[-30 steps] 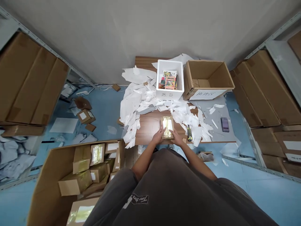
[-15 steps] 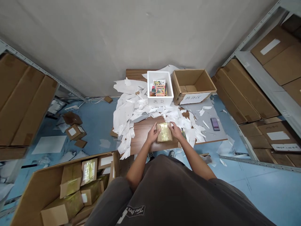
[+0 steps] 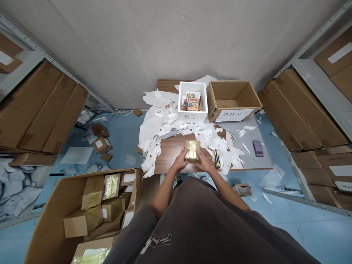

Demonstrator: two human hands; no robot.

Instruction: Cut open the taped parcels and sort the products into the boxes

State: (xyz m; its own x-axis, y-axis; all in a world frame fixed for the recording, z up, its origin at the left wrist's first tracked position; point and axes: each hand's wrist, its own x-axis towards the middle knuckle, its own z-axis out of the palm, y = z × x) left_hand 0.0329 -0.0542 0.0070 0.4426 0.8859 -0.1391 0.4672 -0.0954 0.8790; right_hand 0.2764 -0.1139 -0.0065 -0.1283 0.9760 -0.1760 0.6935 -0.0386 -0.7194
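Between my hands is a small cardboard box (image 3: 192, 150) with shiny yellowish tape across its top, over the brown table (image 3: 172, 146) near its front edge. My left hand (image 3: 180, 159) grips its left side, and my right hand (image 3: 204, 161) grips the right side. A yellow and black utility knife (image 3: 217, 159) lies just right of my right hand, among torn white paper scraps (image 3: 202, 134). The box's underside is hidden.
Behind the scraps stand a white foam box (image 3: 192, 115) holding colourful booklets or packets and an open cardboard carton (image 3: 235, 104) with a handwritten label. A large carton (image 3: 52, 209) of taped parcels is at lower left. Shelves with boxes (image 3: 302, 110) flank both sides. A blurred purple item (image 3: 257, 148) lies right.
My view has shifted left, so the table appears further right. The small box stays in both hands, which now sit lower on its sides. The utility knife shows more fully.
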